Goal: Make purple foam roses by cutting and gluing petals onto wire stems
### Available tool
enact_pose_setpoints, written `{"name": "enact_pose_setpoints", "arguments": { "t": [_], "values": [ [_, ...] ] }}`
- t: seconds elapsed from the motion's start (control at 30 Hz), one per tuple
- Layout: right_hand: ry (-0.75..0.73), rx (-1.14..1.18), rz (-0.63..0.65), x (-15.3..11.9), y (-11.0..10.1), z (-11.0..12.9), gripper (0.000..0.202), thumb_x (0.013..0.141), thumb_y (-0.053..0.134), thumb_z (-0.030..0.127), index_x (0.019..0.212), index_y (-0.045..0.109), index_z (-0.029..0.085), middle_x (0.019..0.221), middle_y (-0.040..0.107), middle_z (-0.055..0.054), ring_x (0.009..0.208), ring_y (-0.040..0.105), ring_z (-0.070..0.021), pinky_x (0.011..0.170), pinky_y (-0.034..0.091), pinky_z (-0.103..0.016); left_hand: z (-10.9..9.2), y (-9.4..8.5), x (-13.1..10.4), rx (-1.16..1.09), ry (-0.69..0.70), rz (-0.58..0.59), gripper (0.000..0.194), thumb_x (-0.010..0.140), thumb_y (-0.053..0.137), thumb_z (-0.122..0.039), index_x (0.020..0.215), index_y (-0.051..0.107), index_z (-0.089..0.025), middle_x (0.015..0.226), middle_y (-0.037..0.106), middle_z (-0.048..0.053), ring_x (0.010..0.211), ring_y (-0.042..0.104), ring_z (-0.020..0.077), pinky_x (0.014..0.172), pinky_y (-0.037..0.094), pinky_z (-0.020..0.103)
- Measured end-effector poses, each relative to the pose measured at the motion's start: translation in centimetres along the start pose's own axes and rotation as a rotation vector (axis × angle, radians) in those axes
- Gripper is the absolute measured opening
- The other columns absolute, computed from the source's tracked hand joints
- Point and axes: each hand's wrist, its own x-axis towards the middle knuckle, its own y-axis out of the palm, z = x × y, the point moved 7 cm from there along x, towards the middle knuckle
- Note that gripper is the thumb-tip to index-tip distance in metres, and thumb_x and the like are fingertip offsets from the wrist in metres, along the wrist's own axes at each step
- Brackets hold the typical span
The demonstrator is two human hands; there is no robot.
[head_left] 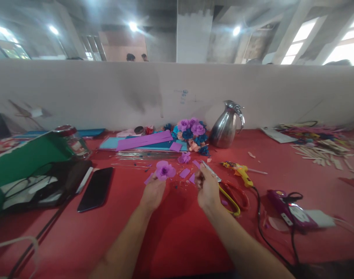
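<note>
My left hand (153,192) is closed around the base of a purple paper flower (164,170), with its open petals facing me. My right hand (207,188) is closed, thumb and fingers drawn together; what they pinch, if anything, is too small to make out. Just past it lie scissors with yellow and red handles (231,199), their blades partly behind the hand. Cut purple paper petals (184,173) are scattered between my hands. Behind them rests a smaller purple flower (184,157). A bunch of purple, blue and peach paper flowers (194,130) stands farther back.
A yellow glue gun (243,175) and a purple power strip (293,211) lie right, with cords trailing forward. A steel jug (226,126) stands at the back. Purple paper strips (145,140) and thin wires (142,155) lie behind. Left are a black phone (96,189) and a jar (74,143).
</note>
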Motion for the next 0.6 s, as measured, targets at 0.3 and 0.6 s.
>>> {"name": "enact_pose_setpoints", "arguments": {
  "t": [0.3,0.6],
  "values": [
    [-0.275,-0.045,-0.107,1.6,-1.8,2.4,0.025,0.069,0.066,0.043,0.076,0.058,0.02,0.06,0.046,0.006,0.05,0.036,-0.0078,0.049,0.03,-0.023,-1.0,-0.9,0.3,0.013,0.047,-0.154,0.01,0.062,0.07,-0.014,0.063,0.062,-0.021,0.065,0.064,-0.003,0.069,0.058,0.0134,0.077,0.045,0.028],
    [-0.344,-0.345,0.112,0.5,0.3,1.5,0.019,0.077,0.06,0.035,0.086,0.065,0.018,0.078,0.063,-0.001,0.075,0.054,-0.016,0.074,0.042,-0.031,-1.1,-1.7,0.1,-0.075,-0.016,-0.208,0.01,0.061,0.071,-0.014,0.065,0.063,-0.018,0.068,0.067,0.0,0.067,0.06,0.0129,0.067,0.045,0.025]
  ]
}}
